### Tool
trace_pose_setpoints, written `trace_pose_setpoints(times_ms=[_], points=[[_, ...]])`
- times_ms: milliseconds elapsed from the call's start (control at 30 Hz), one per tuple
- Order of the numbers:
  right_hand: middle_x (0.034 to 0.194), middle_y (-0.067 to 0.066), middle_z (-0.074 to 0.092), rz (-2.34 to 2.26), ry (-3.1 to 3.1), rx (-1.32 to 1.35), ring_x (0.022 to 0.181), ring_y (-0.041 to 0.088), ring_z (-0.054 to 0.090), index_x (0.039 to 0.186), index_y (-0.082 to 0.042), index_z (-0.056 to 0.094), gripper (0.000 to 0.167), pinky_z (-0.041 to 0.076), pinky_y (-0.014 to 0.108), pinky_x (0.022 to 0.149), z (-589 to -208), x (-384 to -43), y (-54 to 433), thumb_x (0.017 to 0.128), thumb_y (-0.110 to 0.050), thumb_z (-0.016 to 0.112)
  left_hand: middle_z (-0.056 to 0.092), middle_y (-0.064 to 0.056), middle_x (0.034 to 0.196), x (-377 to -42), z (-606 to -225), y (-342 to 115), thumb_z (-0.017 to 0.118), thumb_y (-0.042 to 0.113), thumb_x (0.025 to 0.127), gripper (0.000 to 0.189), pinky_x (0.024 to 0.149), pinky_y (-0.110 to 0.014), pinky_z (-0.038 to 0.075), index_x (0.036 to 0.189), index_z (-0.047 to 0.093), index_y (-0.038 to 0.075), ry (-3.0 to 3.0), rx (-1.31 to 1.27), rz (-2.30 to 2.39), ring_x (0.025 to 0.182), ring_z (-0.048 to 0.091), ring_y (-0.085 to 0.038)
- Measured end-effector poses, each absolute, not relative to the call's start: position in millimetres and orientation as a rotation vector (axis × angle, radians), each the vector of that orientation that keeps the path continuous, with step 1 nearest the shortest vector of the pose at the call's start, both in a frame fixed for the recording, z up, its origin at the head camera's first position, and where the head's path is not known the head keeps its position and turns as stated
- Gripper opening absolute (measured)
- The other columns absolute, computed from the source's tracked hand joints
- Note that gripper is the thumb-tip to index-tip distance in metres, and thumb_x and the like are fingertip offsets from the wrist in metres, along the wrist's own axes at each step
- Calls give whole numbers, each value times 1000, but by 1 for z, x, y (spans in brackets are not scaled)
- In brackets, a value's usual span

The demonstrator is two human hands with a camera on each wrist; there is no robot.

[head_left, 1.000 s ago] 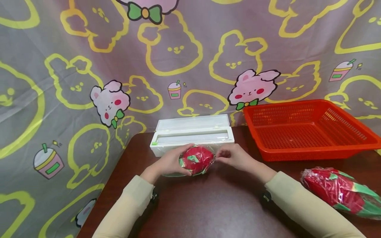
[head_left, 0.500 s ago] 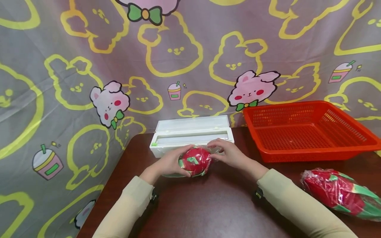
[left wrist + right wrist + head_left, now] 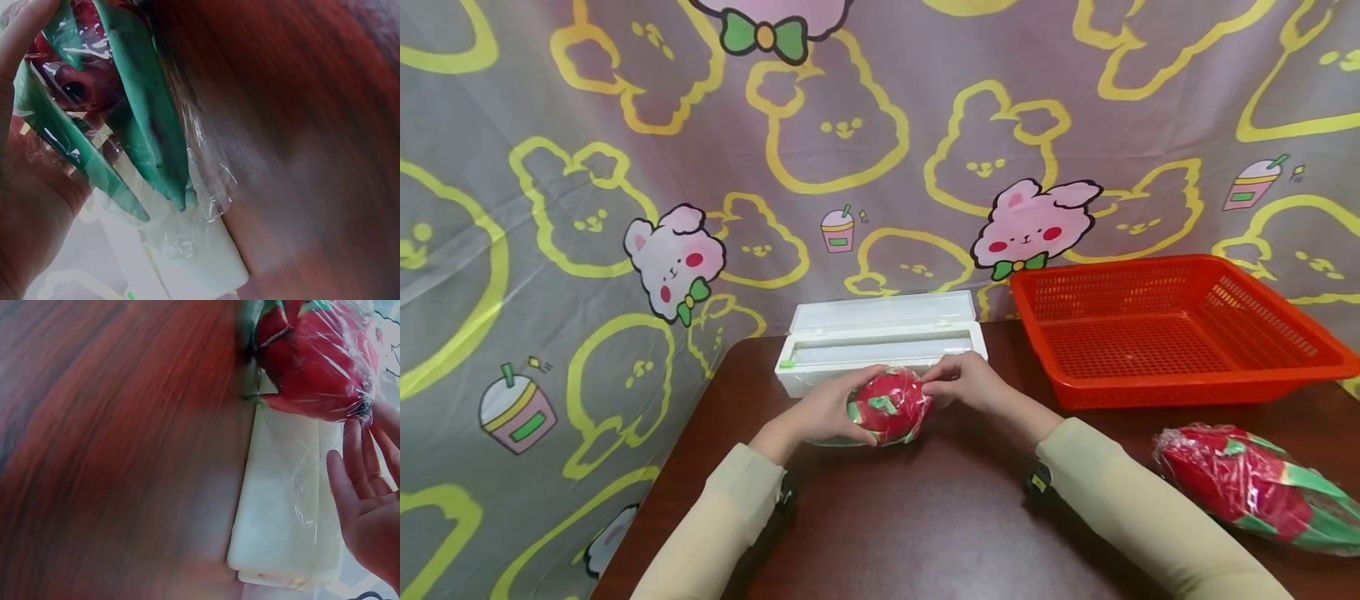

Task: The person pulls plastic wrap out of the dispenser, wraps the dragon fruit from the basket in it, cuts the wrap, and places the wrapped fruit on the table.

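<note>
A red dragon fruit (image 3: 891,404) with green scales, wrapped in clear cling film, is held above the table in front of the white cling film box. My left hand (image 3: 829,410) grips it from the left, thumb on the near side and fingers over the far side. In the left wrist view, loose film (image 3: 206,181) extends past its long green scales. My right hand (image 3: 973,385) is at the fruit's right end. In the right wrist view its fairly straight fingers touch the gathered film (image 3: 362,405), with the thumb apart from them.
The cling film box (image 3: 880,342) stands behind the hands with its lid raised. A red plastic basket (image 3: 1157,385) sits at the back right. Another film-wrapped dragon fruit (image 3: 1247,483) lies at the right of the dark wooden table (image 3: 910,517). A patterned curtain (image 3: 880,125) hangs behind.
My right hand has moved left from the film at the fruit's right side, spread its fingers, and now presses at that end. The left hand keeps its hold on the dragon fruit.
</note>
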State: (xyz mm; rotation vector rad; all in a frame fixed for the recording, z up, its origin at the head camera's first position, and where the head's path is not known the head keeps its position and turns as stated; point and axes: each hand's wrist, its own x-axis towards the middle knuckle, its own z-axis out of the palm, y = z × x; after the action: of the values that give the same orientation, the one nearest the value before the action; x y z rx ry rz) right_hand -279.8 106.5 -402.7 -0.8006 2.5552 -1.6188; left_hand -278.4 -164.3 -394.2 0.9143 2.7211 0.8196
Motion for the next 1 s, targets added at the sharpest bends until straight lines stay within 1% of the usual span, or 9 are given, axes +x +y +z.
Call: trace_pose_setpoints(times_ms=[133, 267, 400, 467, 567, 667, 833, 933, 1000], points=[[82, 7, 71, -1666, 2516, -714, 74, 19, 61, 93, 1, 76, 12, 56, 32, 63, -403, -279, 105, 84, -7, 76, 51, 8, 134, -278, -396, -166, 91, 38, 63, 102, 87, -34, 50, 148, 35, 34, 2727, 905, 814, 120, 48, -15], [84, 3, 71, -1571, 2654, -763, 76, 17, 61, 93, -3, 77, 10, 54, 29, 68, -401, -277, 106, 87, -10, 73, 51, 8, 133, -279, -397, -166, 91, 39, 63, 102, 85, -33, 51, 148, 35, 35, 2711, 909, 830, 119, 48, -15], [93, 0, 70, -1523, 2696, -781, 84, 17, 63, 102, -10, 76, 15, 54, 31, 74, -396, -273, 106, 89, -18, 72, 51, 9, 132, -280, -396, -167, 91, 40, 63, 101, 85, -33, 51, 148, 35, 36, 2703, 910, 837, 119, 48, -15], [100, -1, 70, -1509, 2680, -816, 91, 19, 63, 109, -13, 74, 21, 55, 34, 77, -394, -271, 106, 90, -21, 71, 51, 8, 133, -280, -396, -168, 91, 40, 63, 101, 85, -34, 51, 148, 35, 36, 2699, 907, 843, 119, 49, -15], [115, -1, 68, -1460, 2653, -954, 105, 20, 61, 122, -14, 68, 36, 53, 40, 85, -395, -270, 106, 88, -25, 73, 51, 9, 132, -281, -395, -169, 91, 39, 63, 102, 85, -32, 51, 148, 35, 37, 2701, 896, 841, 119, 48, -14], [127, 0, 63, -1408, 2595, -1105, 116, 19, 57, 134, -14, 60, 54, 50, 40, 91, -397, -270, 104, 85, -26, 77, 51, 11, 132, -281, -395, -169, 91, 40, 62, 103, 85, -30, 51, 148, 34, 38, 2710, 896, 826, 119, 48, -12], [135, 5, 57, -1325, 2554, -1292, 118, 20, 55, 143, -9, 48, 76, 50, 33, 91, -403, -271, 98, 78, -26, 83, 50, 12, 132, -281, -396, -168, 91, 40, 62, 102, 85, -29, 50, 147, 35, 39, 2713, 909, 831, 118, 47, -11], [139, 7, 53, -1240, 2612, -1286, 121, 22, 52, 146, -8, 43, 85, 49, 35, 93, -405, -271, 94, 75, -26, 86, 50, 12, 132, -281, -397, -167, 91, 39, 63, 101, 84, -30, 51, 147, 35, 40, 2699, 901, 857, 118, 47, -12], [142, 8, 49, -1151, 2679, -1247, 125, 23, 48, 148, -10, 40, 91, 48, 38, 95, -406, -270, 91, 73, -30, 86, 50, 11, 133, -281, -397, -167, 91, 38, 64, 101, 84, -30, 50, 147, 35, 40, 2689, 893, 877, 118, 47, -12]])
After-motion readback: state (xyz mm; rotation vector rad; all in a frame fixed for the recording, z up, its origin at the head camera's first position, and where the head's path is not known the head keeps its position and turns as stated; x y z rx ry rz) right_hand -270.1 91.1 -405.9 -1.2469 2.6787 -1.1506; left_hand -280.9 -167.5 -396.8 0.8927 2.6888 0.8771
